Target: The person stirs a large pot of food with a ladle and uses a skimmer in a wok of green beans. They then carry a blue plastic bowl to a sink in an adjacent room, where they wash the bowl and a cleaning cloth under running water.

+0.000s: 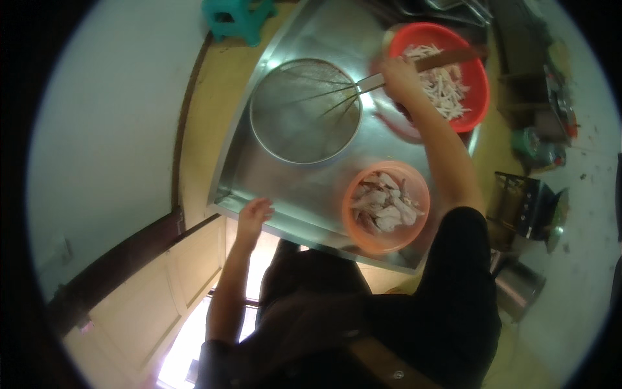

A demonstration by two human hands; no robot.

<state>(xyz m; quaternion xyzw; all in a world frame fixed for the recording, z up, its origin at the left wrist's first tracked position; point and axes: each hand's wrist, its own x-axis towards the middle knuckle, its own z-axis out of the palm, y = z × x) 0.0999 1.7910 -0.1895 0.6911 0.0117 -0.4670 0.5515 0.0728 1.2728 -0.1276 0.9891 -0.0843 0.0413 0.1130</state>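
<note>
My right hand (401, 78) grips a long-handled wire-mesh strainer (371, 83) by its wooden handle, near the metal sleeve. Several wires fan out from the sleeve over the round mesh, which is over the steel worktop; what lies under it cannot be made out. The handle's far end crosses above a red plastic basin (480, 99) with pale chicken feet (444, 92) in it. Nearer my body stands an orange plastic bowl (384, 246) with raw poultry pieces (386, 202). My left hand (256, 210) hangs empty, fingers loosely bent, by the worktop's front left edge.
The stainless-steel worktop (306, 187) has a raised rim. Metal trays (457, 7) lie at its far right corner. Beyond the left side is a green plastic stool (238, 22). A metal pot (520, 284) and other kitchen goods line the right wall. A door (160, 296) is at lower left.
</note>
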